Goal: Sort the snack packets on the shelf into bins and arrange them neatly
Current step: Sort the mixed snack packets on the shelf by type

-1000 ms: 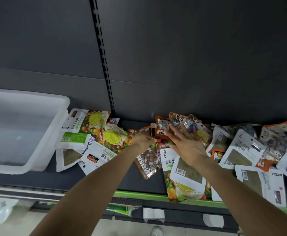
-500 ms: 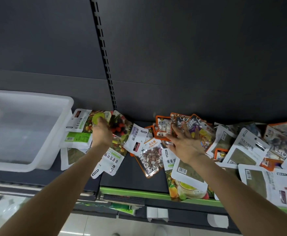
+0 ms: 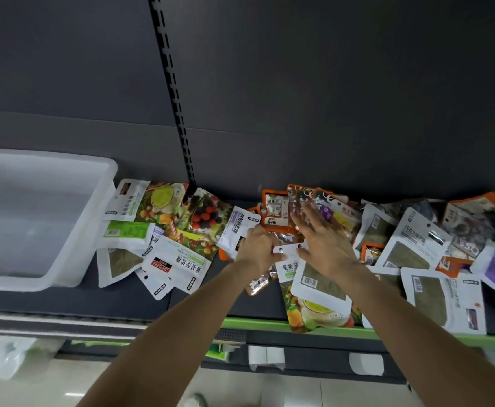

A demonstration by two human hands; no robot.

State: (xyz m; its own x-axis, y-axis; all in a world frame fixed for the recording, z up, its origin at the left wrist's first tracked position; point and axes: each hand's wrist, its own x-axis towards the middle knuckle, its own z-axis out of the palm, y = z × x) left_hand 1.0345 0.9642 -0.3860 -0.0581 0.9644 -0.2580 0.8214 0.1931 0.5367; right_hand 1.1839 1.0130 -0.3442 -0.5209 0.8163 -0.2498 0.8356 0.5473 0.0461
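Head view, one entry.

Item 1: bin (image 3: 46,218), translucent white, at the left end of the shelf (image 3: 123,298). I see no packets inside it, though its walls are cloudy.

Item 2: left pile (image 3: 164,230), fruit-print and white packets overlapping just beside the bin's right wall, one white packet overhanging the shelf front.

Item 3: middle and right pile (image 3: 416,245), orange-edged, white and purple packets heaped from the centre to the right edge of view, several overlapping, one fruit-print packet overhanging the green shelf lip (image 3: 269,326).

Item 4: left hand (image 3: 256,251), fingers curled down over a white packet top (image 3: 289,248) in the middle pile. It appears to pinch that edge, but the fingertips are hidden, so I read this as a probable hold only.

Item 5: right hand (image 3: 322,242), fingers straight and spread, lying flat on the orange-edged packets, gripping nothing.

Relation for the coming move: the white packet lies between the two hands, its long axis running toward me, its top edge at the left hand. The left hand is nearer the bin, which lies well apart to the left, so I judge the carry falls to it.
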